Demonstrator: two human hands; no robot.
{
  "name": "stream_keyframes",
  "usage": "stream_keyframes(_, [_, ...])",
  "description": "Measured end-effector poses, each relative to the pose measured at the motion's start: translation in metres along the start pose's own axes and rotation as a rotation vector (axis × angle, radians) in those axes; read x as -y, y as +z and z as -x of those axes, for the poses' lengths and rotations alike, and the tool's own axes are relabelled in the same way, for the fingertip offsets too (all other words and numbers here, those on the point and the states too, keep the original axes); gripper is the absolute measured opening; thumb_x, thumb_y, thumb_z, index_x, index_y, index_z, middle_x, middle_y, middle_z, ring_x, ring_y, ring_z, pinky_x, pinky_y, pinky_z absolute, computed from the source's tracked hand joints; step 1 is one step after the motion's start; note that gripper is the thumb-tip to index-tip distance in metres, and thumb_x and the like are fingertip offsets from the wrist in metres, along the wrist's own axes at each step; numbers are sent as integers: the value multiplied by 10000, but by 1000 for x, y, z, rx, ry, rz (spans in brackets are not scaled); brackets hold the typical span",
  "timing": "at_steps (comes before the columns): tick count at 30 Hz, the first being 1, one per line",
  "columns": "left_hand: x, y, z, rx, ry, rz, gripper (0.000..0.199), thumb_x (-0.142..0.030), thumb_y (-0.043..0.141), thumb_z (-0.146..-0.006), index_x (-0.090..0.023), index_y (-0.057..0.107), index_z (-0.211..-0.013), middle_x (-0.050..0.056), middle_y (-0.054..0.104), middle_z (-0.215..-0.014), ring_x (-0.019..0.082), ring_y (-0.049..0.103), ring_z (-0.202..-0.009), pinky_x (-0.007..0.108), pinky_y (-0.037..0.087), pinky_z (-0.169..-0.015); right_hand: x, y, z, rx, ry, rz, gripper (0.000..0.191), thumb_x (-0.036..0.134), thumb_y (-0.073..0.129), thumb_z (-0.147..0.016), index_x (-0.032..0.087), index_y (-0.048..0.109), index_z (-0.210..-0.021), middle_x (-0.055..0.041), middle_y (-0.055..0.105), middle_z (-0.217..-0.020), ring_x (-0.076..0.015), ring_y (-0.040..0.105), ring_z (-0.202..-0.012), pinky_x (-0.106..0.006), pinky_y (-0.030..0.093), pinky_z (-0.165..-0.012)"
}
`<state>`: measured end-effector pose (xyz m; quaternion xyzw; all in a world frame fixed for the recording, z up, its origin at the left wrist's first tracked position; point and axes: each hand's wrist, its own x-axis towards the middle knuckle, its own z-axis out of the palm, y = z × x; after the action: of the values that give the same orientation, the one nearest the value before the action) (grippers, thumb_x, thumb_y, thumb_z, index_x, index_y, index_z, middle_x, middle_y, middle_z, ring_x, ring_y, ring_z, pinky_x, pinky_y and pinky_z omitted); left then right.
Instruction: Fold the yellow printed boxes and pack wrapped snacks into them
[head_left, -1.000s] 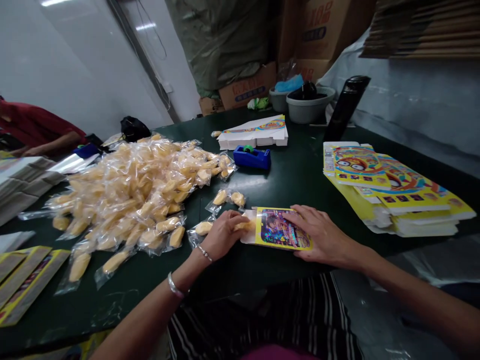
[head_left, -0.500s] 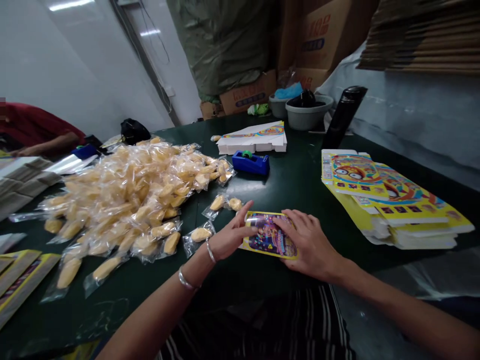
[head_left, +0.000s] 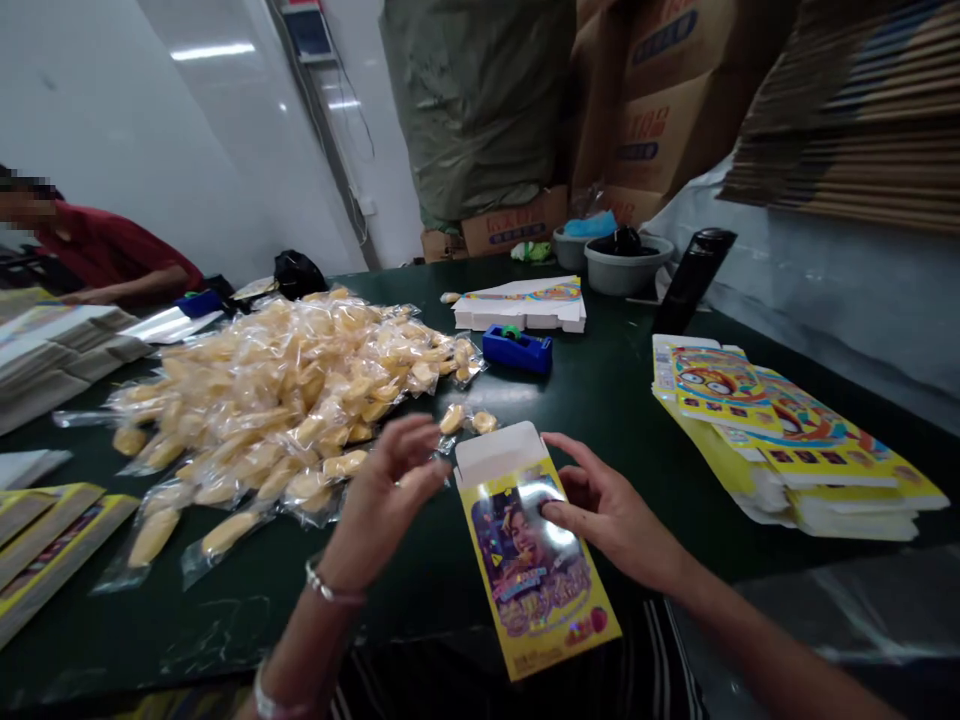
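My right hand (head_left: 611,510) grips a yellow printed carton (head_left: 536,570) by its right edge, thumb on the front and fingers behind. The carton tilts over the table's near edge, and a white flap (head_left: 499,450) stands up at its far end. To its left, my left hand (head_left: 394,475) is raised, slightly blurred, with curled fingers apart and nothing visible in them. Beyond that hand lie two small pale yellow pieces in clear wrappers (head_left: 452,418). A large heap of similar wrapped pieces (head_left: 277,360) spreads over the left of the dark green table (head_left: 585,400).
Flat yellow cartons (head_left: 795,430) are stacked at the right, near a black upright object (head_left: 694,275). A blue tape dispenser (head_left: 517,350) sits before a white carton stack (head_left: 521,305). More cartons (head_left: 56,550) lie at left. A person in red (head_left: 112,245) sits at far left.
The carton has turned from lying sideways between both hands to pointing away, with its white flap up. My left hand has let go and moved left. The view has shifted slightly.
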<state>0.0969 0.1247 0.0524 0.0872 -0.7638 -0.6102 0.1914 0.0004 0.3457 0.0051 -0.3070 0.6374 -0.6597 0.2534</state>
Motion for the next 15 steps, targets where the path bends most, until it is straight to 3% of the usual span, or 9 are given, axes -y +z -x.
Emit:
stream_keyframes(3, [21,14,43,77,-275,289,603,-284,783,-731,-215,484,-1249,63,752,-976,216,727,-876,314,599,-763,-16,20,25,-76,-4,-19,592,319,685,-869,336,430,-1403,5,683,-991,-178,668,-881,-284,529,-772])
stream_keyframes(5, [30,27,69,31,-343,382,714,-269,808,-709,-230,414,-1303,45,761,-922,212,735,-833,302,601,-736,-23,28,40,-73,10,-54,505,317,682,-877,354,501,-1346,20,669,-1020,-161,650,-920,-259,516,-813])
stream_keyframes(7, [38,35,92,-25,-346,397,694,-252,818,-702,-252,430,-1277,30,764,-918,207,737,-837,278,597,-729,-28,33,56,-54,39,-123,433,312,686,-875,361,548,-1282,34,660,-1033,-151,637,-954,-237,506,-836])
stream_keyframes(10, [49,36,122,-39,-258,259,444,-231,804,-720,-254,594,-1110,11,762,-942,169,728,-830,222,579,-727,-31,36,80,-19,109,-158,381,290,688,-874,352,575,-1232,39,664,-1035,-146,634,-970,-220,496,-850])
stream_keyframes(13, [58,30,145,10,-167,68,271,-216,794,-719,-244,704,-974,-6,757,-857,139,708,-725,181,563,-664,-34,36,101,47,203,-136,398,261,696,-862,336,579,-1235,29,669,-1025,-156,640,-967,-229,498,-845])
stream_keyframes(15, [60,25,154,63,-160,-21,189,-230,744,-769,-239,739,-958,22,763,-903,163,721,-794,202,572,-709,-36,36,110,49,231,-94,382,263,706,-848,312,603,-1213,14,668,-1024,-168,646,-944,-238,507,-817])
